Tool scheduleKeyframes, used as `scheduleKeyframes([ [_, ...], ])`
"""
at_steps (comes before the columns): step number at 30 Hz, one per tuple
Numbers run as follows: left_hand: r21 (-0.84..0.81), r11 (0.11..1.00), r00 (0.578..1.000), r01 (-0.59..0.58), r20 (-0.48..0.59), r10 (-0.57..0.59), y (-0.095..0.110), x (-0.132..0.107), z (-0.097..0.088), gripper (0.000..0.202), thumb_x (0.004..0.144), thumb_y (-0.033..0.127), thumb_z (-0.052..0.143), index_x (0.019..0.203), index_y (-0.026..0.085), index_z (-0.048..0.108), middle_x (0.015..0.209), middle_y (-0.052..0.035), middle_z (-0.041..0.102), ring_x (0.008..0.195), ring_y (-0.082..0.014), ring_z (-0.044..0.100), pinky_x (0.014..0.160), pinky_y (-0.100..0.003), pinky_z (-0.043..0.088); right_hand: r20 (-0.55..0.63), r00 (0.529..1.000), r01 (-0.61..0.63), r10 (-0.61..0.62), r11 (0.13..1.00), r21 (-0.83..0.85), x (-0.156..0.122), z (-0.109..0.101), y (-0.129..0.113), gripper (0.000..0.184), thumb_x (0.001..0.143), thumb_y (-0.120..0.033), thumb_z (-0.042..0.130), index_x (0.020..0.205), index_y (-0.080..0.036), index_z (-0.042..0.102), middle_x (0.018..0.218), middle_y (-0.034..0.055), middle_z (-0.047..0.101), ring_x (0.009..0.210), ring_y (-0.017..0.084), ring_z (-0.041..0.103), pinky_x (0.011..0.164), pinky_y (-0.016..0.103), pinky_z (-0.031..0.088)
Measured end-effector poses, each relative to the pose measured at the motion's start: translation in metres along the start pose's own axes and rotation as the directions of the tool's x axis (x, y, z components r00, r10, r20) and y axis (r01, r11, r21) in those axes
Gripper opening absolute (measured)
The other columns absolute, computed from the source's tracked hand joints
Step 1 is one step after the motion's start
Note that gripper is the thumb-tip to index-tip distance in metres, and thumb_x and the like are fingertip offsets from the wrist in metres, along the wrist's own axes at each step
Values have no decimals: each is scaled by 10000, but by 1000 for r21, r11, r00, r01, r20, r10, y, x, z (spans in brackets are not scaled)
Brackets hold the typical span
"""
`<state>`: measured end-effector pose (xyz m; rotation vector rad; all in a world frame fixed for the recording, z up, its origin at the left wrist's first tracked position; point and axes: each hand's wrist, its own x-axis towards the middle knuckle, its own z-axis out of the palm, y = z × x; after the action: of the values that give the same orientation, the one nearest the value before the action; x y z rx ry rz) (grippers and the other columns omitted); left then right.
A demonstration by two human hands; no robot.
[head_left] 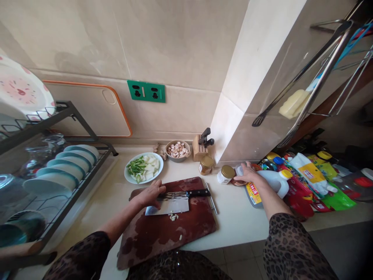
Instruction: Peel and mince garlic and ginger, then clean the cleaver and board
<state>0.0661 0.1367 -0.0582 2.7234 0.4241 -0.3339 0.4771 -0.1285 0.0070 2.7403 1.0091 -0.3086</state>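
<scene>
Steel cleaver (175, 206) under left hand (150, 194), right hand (247, 173) at jars (225, 175), hands apart, grips unclear, jug (275, 182) by right wrist

yellow label (253, 193) on plastic jug (274, 179), characters apparently 料酒, lettering on packages (316, 177) illegible

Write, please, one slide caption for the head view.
Left hand at a knife on a brown board; right hand beside a white jar.

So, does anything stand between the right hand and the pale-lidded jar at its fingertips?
Nothing visible does: the right hand seems to be touching the pale-lidded jar. The gold-lidded white jar stands close on the left, the yellow-capped jug on the right, neither between them.
</scene>
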Motion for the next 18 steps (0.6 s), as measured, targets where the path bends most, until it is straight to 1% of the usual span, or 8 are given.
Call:
scheduleKeyframes([
  [2, 56, 998, 999, 38, 6, -39, 7, -2, -3, 428, 569, 412, 784, 868, 210, 554, 1012, -47, 456, 962, -259, 439, 802, -331, 371, -9, 1000, 27, -27, 1000, -15, -4, 3, -3, 925, 565, -440, 750, 1336, -109, 361, 1336, 208, 392, 1222, 331, 422, 956, 361, 317],
  [5, 67, 996, 997, 65, -42, -62, 25, -2, -8, 476, 566, 323, 798, 963, 226, 554, 1055, -58, 465, 985, -275, 443, 826, -366, 378, -42, 998, 37, -39, 998, -47, -14, 7, -8, 868, 593, -381, 724, 1327, -108, 349, 1260, 203, 439, 1160, 337, 459, 941, 389, 299],
  [7, -46, 999, 991, -13, -131, 7, 45, 2, -10, 498, 623, 259, 761, 1060, 232, 525, 1097, -65, 472, 1014, -262, 453, 862, -373, 387, -58, 997, 45, -49, 997, -65, -23, 8, -11, 844, 639, -403, 682, 1341, -96, 329, 1253, 222, 437, 1156, 349, 455, 946, 409, 277],
  [9, -237, 958, 969, -160, -222, 107, 72, 12, -8, 456, 707, 213, 692, 1119, 230, 497, 1113, -61, 485, 1008, -225, 484, 883, -354, 406, -59, 996, 60, -65, 995, -78, -33, 9, -13, 846, 671, -431, 649, 1368, -97, 304, 1243, 228, 443, 1141, 348, 469, 944, 411, 269],
  [11, -426, 860, 946, -281, -275, 173, 104, 26, 0, 442, 738, 215, 672, 1142, 223, 491, 1095, -54, 501, 950, -194, 527, 856, -335, 445, -53, 995, 75, -79, 993, -88, -46, 11, -16, 850, 690, -457, 628, 1395, -123, 290, 1235, 222, 448, 1113, 347, 493, 929, 409, 280],
  [13, -575, 749, 938, -329, -290, 190, 137, 43, 15, 533, 702, 266, 727, 1175, 216, 488, 1078, -56, 507, 893, -187, 553, 804, -337, 486, -45, 996, 70, -75, 993, -91, -60, 14, -20, 848, 688, -470, 628, 1409, -172, 296, 1246, 212, 436, 1083, 355, 517, 891, 410, 312],
  [15, -683, 641, 934, -350, -308, 181, 168, 64, 37, 733, 620, 330, 801, 1255, 220, 452, 1120, -81, 492, 931, -219, 559, 788, -368, 509, -34, 998, 52, -55, 995, -86, -77, 19, -25, 852, 678, -465, 643, 1417, -225, 296, 1284, 207, 400, 1064, 371, 531, 839, 412, 350],
  [18, -804, 455, 923, -382, -359, 139, 206, 99, 74, 1112, 436, 390, 887, 1384, 224, 330, 1262, -158, 401, 1123, -333, 480, 794, -436, 520, -22, 998, 61, -63, 996, -68, -105, 26, -32, 835, 694, -479, 638, 1426, -285, 285, 1339, 198, 350, 1088, 400, 511, 790, 429, 385],
])
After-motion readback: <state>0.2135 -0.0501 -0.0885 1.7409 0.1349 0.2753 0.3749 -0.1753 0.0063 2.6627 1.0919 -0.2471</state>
